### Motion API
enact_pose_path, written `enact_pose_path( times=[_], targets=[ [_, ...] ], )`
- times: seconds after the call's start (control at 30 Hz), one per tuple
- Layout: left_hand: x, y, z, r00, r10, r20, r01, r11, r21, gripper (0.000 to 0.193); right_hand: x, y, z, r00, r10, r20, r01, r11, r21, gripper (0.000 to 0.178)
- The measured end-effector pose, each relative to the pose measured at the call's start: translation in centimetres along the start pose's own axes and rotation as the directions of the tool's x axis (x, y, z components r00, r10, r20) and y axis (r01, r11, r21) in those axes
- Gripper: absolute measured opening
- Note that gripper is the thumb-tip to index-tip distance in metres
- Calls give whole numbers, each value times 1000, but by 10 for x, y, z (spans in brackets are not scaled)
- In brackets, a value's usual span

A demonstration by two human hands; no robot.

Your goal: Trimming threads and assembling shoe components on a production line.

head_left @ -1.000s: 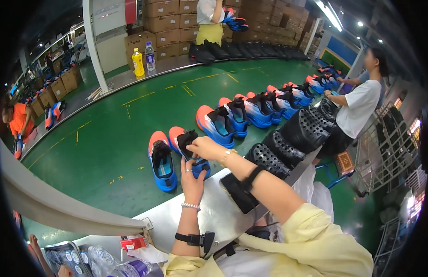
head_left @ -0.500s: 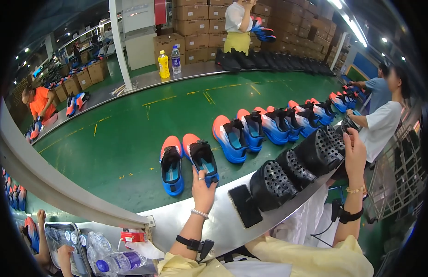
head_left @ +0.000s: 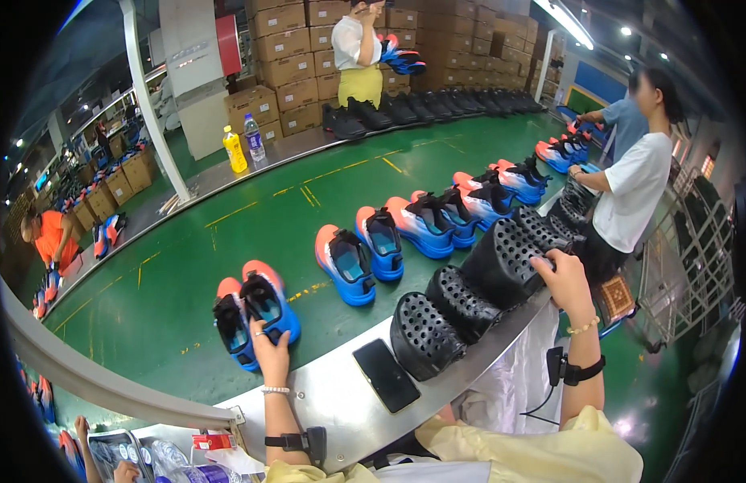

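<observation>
Phone (head_left: 387, 375), screen dark, flat on metal bench (head_left: 341, 414). Yellow bottle (head_left: 234, 150) and purple-labelled bottle (head_left: 254, 140) upright, side by side, on far ledge (head_left: 296, 148). Brown cartons (head_left: 283, 58) stacked behind. Red box (head_left: 214, 441) lower left.

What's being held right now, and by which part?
The left hand holds a coral-and-blue shoe by its heel. The right hand touches a black perforated clog; whether it grips cannot be told.

Left hand (head_left: 272, 358): silver ring (head_left: 260, 332), white beaded bracelet (head_left: 276, 390)
Right hand (head_left: 569, 283): pale-gold beaded bracelet (head_left: 583, 325)
Forearms: black straps (head_left: 585, 373) — black block-shaped modules (head_left: 316, 444)
Right module: thin black cable (head_left: 548, 400)
Clothing: pale yellow garment (head_left: 542, 444)
</observation>
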State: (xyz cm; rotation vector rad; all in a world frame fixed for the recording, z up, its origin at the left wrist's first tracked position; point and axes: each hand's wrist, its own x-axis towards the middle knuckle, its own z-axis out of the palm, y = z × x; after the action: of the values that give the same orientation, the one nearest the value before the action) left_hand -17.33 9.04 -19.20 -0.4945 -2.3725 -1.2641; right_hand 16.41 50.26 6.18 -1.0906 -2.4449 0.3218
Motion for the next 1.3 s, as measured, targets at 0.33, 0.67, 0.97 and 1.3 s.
enact_pose_path(
  times=[0.33, 0.67, 0.97, 1.3],
  targets=[
    [25, 171, 28, 903, 207, 377, -172, 977, -126, 50, -16, 14, 3, 995, 20, -94, -13, 997, 78, 70],
    [19, 116, 86, 899, 98, 426, -176, 974, 146, 52, -29, -46, -46, 975, -75, -211, 93, 993, 77, 64],
    [-20, 78, 37, 989, 22, 146, 11, 975, -224, 84, -29, -254, 71, 699, -375, 609, 271, 927, 260, 47],
    [-24, 78, 54, 956, -108, 272, 211, 898, -386, 80, 11, -300, 233, 811, -249, 529, 261, 964, 54, 47]
  ],
)
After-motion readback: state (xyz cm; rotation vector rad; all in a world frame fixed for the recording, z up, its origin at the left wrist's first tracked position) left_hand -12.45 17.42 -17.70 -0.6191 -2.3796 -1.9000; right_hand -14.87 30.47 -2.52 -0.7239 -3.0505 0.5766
